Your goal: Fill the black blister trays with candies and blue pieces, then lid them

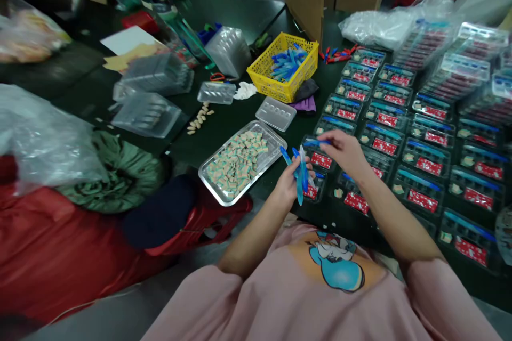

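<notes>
My left hand (288, 181) is closed around a bunch of slim blue pen-like sticks (300, 178), some dark blue and some pale and translucent, pointing in different directions. Pinched in the fingers of my right hand (340, 150) is one more blue pen-like stick (319, 142). It lies over a clear plastic tray (321, 161) that has a red patterned piece in it. Rows of similar clear trays (424, 157) cover the table to the right, most with a blue stick, a red patterned piece and a small pale piece inside.
Left of my hands, a metal tray (229, 201) holds many small pale-and-green pieces. Behind it stands a yellow basket (267, 84) of blue sticks, beside an unfilled clear tray (276, 114). Filled trays (456, 74) are stacked at the right; nested clear packs (146, 114) lie left.
</notes>
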{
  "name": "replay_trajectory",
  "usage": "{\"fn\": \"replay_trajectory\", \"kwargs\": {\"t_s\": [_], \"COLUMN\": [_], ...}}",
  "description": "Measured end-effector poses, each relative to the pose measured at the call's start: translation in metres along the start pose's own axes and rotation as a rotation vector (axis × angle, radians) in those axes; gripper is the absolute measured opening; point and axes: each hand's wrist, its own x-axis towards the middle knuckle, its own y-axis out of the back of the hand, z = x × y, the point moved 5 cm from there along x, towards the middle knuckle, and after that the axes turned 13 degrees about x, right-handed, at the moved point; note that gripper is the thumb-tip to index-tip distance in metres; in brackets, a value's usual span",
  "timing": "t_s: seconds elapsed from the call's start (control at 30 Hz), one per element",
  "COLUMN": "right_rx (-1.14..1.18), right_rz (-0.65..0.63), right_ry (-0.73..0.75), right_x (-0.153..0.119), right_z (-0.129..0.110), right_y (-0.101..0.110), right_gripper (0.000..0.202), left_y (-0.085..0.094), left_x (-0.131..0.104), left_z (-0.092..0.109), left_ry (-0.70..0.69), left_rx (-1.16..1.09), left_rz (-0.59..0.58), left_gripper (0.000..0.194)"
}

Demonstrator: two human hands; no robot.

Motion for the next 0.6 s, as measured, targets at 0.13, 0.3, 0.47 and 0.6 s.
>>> {"fn": "replay_trajectory", "kwargs": {"t_s": [0.13, 0.3, 0.47, 0.6], "right_rx": [-0.079, -0.115, -0.103, -0.068], "right_rz": [-0.042, -0.175, -0.147, 0.139], "right_ry": [0.288, 0.315, 0.007, -0.117], "right_x": [0.121, 0.142, 0.027, -0.037], "right_z": [-0.031, -0.025, 0.024, 0.050], "right_y": [-0.021, -0.035, -0.022, 0.001], "right_gripper": [0.032, 0.045, 0.013, 0.016], "left_y": [0.000, 0.003, -0.005, -0.019], "left_x": [0.003, 0.013, 0.032, 0.043], "left_z": [0.008, 0.012, -0.001, -0.031], "left_ry": [-0.022, -0.043, -0.134, -0.085], "left_rx": [-0.023, -0.010, 0.012, 0.034], "left_rz": [-0.028, 0.069, 0.127, 0.101], "left_gripper": [0.015, 0.015, 0.029, 0.030]}}
